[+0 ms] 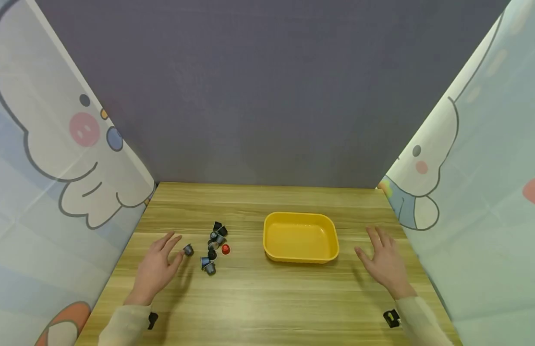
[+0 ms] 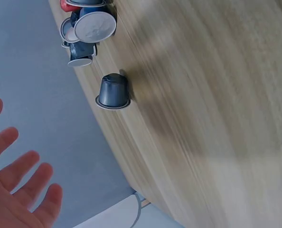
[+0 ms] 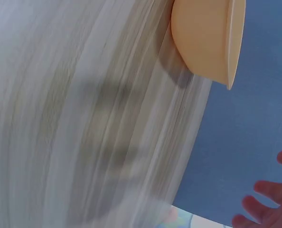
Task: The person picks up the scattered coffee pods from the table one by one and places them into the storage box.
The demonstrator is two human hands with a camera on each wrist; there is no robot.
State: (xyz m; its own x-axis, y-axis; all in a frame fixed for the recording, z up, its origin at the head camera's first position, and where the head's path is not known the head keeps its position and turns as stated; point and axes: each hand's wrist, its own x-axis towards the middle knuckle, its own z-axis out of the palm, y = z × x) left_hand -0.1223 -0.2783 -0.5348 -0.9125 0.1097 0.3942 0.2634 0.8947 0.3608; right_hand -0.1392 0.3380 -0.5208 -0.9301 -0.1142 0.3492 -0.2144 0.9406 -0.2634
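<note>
My left hand (image 1: pixel 157 266) hovers over the left part of the table, fingers spread and holding nothing. Close to its fingertips is a dark grey coffee capsule (image 1: pixel 188 250), set apart from the others; the left wrist view shows this capsule (image 2: pixel 114 91) standing on its wide rim. Just right of it lies a loose cluster of coffee capsules, several black, grey and blue (image 1: pixel 212 244), plus a red capsule (image 1: pixel 225 249). On the other side, my right hand (image 1: pixel 385 262) is held above the table with relaxed, spread fingers and nothing in it, to the right of a yellow tray (image 1: pixel 301 260).
The wooden table (image 1: pixel 259 307) ends at a grey back panel (image 1: pixel 267 96). Cartoon-printed cloth walls rise at the left (image 1: pixel 30 202) and right (image 1: pixel 479 230). A strap with a black fitting (image 1: pixel 391 318) sits at the right wrist.
</note>
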